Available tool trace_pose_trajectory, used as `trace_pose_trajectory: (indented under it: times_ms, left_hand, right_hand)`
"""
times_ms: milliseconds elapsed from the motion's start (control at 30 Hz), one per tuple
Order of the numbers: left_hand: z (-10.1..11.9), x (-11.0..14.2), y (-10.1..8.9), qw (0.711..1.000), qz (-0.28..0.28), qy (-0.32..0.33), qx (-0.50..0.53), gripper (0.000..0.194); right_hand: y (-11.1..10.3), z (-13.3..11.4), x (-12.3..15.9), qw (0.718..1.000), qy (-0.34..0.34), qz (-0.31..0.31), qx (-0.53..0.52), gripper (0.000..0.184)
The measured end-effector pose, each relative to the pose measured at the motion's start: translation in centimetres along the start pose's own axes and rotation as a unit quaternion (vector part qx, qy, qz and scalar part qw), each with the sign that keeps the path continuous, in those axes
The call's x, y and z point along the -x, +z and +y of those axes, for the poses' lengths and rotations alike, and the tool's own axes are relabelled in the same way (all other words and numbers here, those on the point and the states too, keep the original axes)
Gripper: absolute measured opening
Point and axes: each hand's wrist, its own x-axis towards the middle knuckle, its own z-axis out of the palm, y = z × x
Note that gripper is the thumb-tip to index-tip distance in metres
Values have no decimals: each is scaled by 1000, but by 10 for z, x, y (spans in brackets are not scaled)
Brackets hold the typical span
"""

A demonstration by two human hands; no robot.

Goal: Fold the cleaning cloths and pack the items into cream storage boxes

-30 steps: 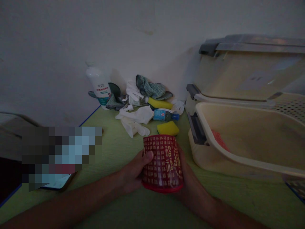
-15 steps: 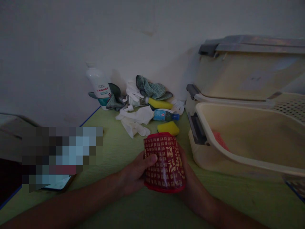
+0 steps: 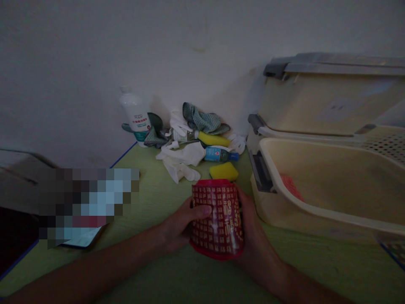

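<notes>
A red cup [image 3: 218, 217] printed with gold characters is upside down between both of my hands, above the green table [image 3: 158, 198]. My left hand [image 3: 182, 223] wraps its left side, thumb lying across the front. My right hand [image 3: 253, 228] cups the right side from behind, fingers mostly hidden by the cup. A yellow sponge [image 3: 224, 171] lies just beyond the cup.
A cream plastic bin [image 3: 316, 211] with a raised lid stands at the right, something red inside. Against the wall lie a white bottle [image 3: 136, 116], rags [image 3: 202, 120], white gloves [image 3: 182, 162], a small blue-capped bottle [image 3: 220, 154]. A phone [image 3: 84, 238] lies at the left.
The cup has turned slightly in my hands, the large characters shifting toward the right. My left thumb has slid further across the front. The view has drifted a little.
</notes>
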Motion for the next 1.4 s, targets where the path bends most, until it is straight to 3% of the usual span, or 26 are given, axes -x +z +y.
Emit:
trace_pose_trajectory:
  times_ms: [100, 200, 333, 633, 833, 1000, 1100, 1200, 1300, 1400]
  left_hand:
    - [2, 1, 3, 1000, 13, -8, -7, 51]
    - [2, 1, 4, 1000, -1, -10, -14, 49]
    - [1, 1, 3, 999, -34, -7, -23, 46]
    - [1, 0, 0, 998, -48, -9, -30, 48]
    - [1, 1, -1, 998, -48, -15, -23, 46]
    - [-2, -1, -5, 997, -55, -16, -60, 61]
    - [2, -2, -8, 991, -67, 57, -103, 96]
    - [12, -1, -14, 948, -101, 205, -221, 130]
    - [21, 2, -20, 893, -113, 278, -335, 136]
    - [26, 2, -23, 871, -114, 309, -364, 136]
  right_hand:
    - [-10, -1, 0, 998, -44, 31, 18, 110]
    - [-17, -1, 1, 997, -80, -3, 1, 112]
    - [-17, -1, 3, 995, -84, -22, -53, 112]
    - [-13, 0, 0, 993, -71, 3, -93, 109]
    - [-13, -2, -5, 988, -93, 12, -126, 97]
    - [-12, 0, -4, 989, -87, 1, -123, 98]
    - [-13, 1, -4, 987, -80, 1, -141, 97]
    - [-14, 1, -4, 982, -78, 7, -169, 96]
    - [-15, 0, -3, 979, -75, 11, -189, 94]
    - [-16, 0, -1, 980, -64, 15, -187, 93]
